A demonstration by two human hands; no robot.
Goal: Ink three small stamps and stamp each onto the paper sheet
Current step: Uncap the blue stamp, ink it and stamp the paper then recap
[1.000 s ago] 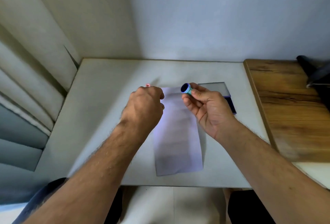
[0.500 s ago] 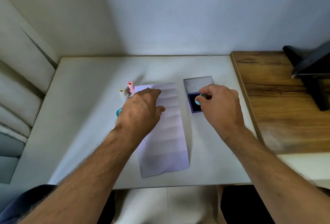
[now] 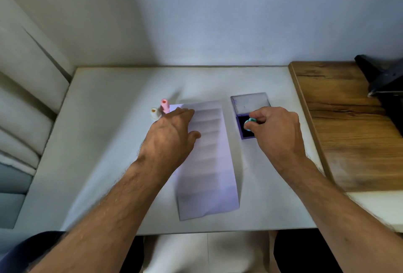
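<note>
A creased pale paper sheet (image 3: 209, 163) lies lengthwise in the middle of the white table (image 3: 104, 142). My left hand (image 3: 172, 135) rests flat on the sheet's upper left edge, fingers apart, holding nothing. To the right, an ink pad (image 3: 245, 133) sits with its lid (image 3: 250, 102) open toward the wall. My right hand (image 3: 277, 131) grips a small teal stamp (image 3: 248, 122) and presses it onto the dark pad. A pink stamp (image 3: 165, 105) and a white stamp (image 3: 154, 113) stand upright just left of the sheet's top corner.
A wooden tabletop (image 3: 349, 124) adjoins the white table on the right, with a black object (image 3: 383, 78) at its far corner. A wall runs behind the table and cushions (image 3: 26, 102) line the left side. My legs show below the near edge.
My right hand carried the teal stamp from above the sheet down onto the ink pad. My left hand opened and settled flat on the paper. The camera view shifted, revealing the pink and white stamps.
</note>
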